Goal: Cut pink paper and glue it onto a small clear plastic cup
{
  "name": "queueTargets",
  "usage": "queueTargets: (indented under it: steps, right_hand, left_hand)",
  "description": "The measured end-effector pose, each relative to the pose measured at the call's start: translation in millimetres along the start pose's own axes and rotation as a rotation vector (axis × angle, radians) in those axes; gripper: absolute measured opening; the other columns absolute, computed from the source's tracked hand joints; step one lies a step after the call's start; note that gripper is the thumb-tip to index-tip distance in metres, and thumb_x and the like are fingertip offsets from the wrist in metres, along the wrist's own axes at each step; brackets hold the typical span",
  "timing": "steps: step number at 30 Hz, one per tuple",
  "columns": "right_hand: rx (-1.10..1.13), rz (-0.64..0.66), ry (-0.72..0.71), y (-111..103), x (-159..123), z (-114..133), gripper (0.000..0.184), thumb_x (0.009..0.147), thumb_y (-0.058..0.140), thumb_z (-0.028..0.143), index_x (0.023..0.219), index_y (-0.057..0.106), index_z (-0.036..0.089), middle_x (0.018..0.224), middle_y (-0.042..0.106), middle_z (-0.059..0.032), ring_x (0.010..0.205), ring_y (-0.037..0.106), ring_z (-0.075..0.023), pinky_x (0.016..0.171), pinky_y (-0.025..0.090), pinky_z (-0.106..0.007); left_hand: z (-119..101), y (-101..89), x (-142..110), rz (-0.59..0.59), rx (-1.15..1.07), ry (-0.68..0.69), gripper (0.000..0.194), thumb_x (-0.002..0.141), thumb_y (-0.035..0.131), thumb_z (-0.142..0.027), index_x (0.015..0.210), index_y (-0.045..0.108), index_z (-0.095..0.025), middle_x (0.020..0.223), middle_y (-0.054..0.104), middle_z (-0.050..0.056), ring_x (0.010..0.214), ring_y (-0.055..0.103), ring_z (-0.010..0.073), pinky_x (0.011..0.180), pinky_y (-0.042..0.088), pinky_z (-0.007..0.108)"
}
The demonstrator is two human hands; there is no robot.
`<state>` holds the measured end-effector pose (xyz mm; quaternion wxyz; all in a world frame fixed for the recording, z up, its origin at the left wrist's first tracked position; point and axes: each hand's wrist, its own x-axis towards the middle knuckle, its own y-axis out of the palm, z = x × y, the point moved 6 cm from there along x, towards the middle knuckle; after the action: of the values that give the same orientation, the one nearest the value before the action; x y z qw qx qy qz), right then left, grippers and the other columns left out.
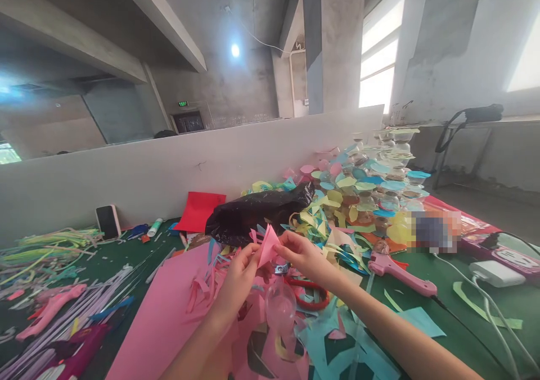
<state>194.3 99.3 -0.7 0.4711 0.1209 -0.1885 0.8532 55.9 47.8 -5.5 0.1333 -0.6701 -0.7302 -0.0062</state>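
Both hands meet over the middle of a green table and pinch a small folded piece of pink paper. My left hand grips its lower left edge with fingers closed. My right hand pinches its right side. Directly below the hands lie red-handled scissors and a clear round plastic piece, on top of cut paper scraps. A large pink paper sheet lies under my left forearm.
A black plastic bag lies just beyond the hands. Many clear cups with coloured paper discs stand at the back right. A pink glue gun, a white charger, a phone, a red sheet and paper strips surround the work area.
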Motion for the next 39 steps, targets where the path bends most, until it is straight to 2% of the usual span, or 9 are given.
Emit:
queueTargets:
  steps: [6, 11, 16, 19, 23, 28, 33, 36, 39]
  right_hand:
    - [-0.003, -0.038, 0.019, 0.8, 1.9, -7.5, 0.031, 0.087, 0.054, 0.047, 0.071, 0.045, 0.022, 0.065, 0.042, 0.0055, 0.059, 0.035, -0.0114, 0.053, 0.029, -0.025]
    - [0.034, -0.03, 0.021, 1.0, 2.3, -7.4, 0.032, 0.087, 0.056, 0.047, 0.071, 0.045, 0.022, 0.066, 0.042, 0.0056, 0.059, 0.036, -0.0112, 0.053, 0.03, -0.025]
    - [0.091, 0.015, -0.001, 2.1, 0.6, -1.6, 0.029, 0.089, 0.057, 0.047, 0.079, 0.051, 0.021, 0.072, 0.049, 0.0038, 0.063, 0.043, -0.0114, 0.055, 0.035, -0.025]
    - [0.142, 0.032, -0.028, 4.4, -0.5, 0.2, 0.028, 0.09, 0.059, 0.048, 0.086, 0.054, 0.021, 0.08, 0.055, 0.0024, 0.072, 0.052, -0.013, 0.063, 0.042, -0.026]
    - [0.2, 0.034, -0.076, 6.1, -0.6, 2.3, 0.029, 0.089, 0.061, 0.05, 0.093, 0.055, 0.022, 0.086, 0.058, 0.0022, 0.078, 0.057, -0.0137, 0.07, 0.046, -0.027]
    - [0.134, 0.019, -0.096, 5.0, -0.6, 5.2, 0.029, 0.09, 0.06, 0.05, 0.087, 0.057, 0.021, 0.083, 0.057, 0.0019, 0.074, 0.055, -0.0136, 0.067, 0.044, -0.026]
    - [0.089, -0.038, -0.027, 2.2, -0.3, 2.1, 0.03, 0.089, 0.058, 0.048, 0.08, 0.052, 0.02, 0.074, 0.051, 0.0035, 0.066, 0.046, -0.0116, 0.06, 0.039, -0.025]
    - [0.171, -0.062, 0.0, 1.9, 1.8, -2.8, 0.032, 0.085, 0.063, 0.049, 0.081, 0.049, 0.021, 0.075, 0.05, 0.0041, 0.066, 0.047, -0.0115, 0.059, 0.039, -0.024]
    - [0.299, -0.057, 0.0, 1.6, 4.3, -4.8, 0.037, 0.08, 0.068, 0.051, 0.094, 0.05, 0.022, 0.085, 0.056, 0.0017, 0.075, 0.053, -0.0136, 0.068, 0.043, -0.026]
  left_hand:
    - [-0.6, 0.9, -2.9, -0.065, 0.103, 0.028, 0.028, 0.086, 0.051, -0.047, 0.09, 0.06, -0.021, 0.066, 0.066, 0.0, 0.061, 0.065, 0.0205, 0.063, 0.052, 0.033]
    - [-10.8, -2.2, -9.2, -0.162, 0.247, 0.095, 0.037, 0.091, 0.043, -0.053, 0.076, 0.059, -0.022, 0.068, 0.065, 0.001, 0.068, 0.062, 0.0203, 0.067, 0.049, 0.031]
    - [-10.4, -1.0, -8.2, -0.096, 0.21, 0.075, 0.036, 0.089, 0.051, -0.056, 0.087, 0.059, -0.021, 0.068, 0.061, -0.001, 0.066, 0.058, 0.0174, 0.064, 0.045, 0.027]
    - [-7.9, -4.3, -6.7, -0.105, 0.245, 0.094, 0.035, 0.091, 0.051, -0.055, 0.083, 0.055, -0.022, 0.067, 0.057, -0.002, 0.065, 0.054, 0.0158, 0.062, 0.042, 0.026]
    - [-8.0, -6.4, -6.8, -0.115, 0.35, 0.123, 0.035, 0.092, 0.049, -0.055, 0.08, 0.053, -0.023, 0.064, 0.053, -0.003, 0.061, 0.049, 0.0152, 0.058, 0.037, 0.026]
    - [-9.9, -2.9, -9.9, -0.081, 0.404, 0.097, 0.032, 0.092, 0.049, -0.054, 0.083, 0.055, -0.024, 0.066, 0.057, -0.002, 0.065, 0.061, 0.018, 0.059, 0.04, 0.026]
    - [-5.9, -0.5, -11.1, -0.053, 0.42, 0.102, 0.029, 0.093, 0.048, -0.051, 0.083, 0.055, -0.025, 0.07, 0.063, -0.002, 0.071, 0.066, 0.0189, 0.063, 0.043, 0.026]
    - [-3.3, 0.0, -10.0, -0.042, 0.433, 0.11, 0.028, 0.095, 0.048, -0.05, 0.084, 0.056, -0.025, 0.071, 0.064, -0.003, 0.072, 0.064, 0.0176, 0.066, 0.044, 0.026]
    - [-1.1, 0.8, -9.2, -0.021, 0.427, 0.095, 0.028, 0.096, 0.046, -0.05, 0.087, 0.057, -0.025, 0.073, 0.064, -0.003, 0.073, 0.064, 0.0173, 0.067, 0.044, 0.026]
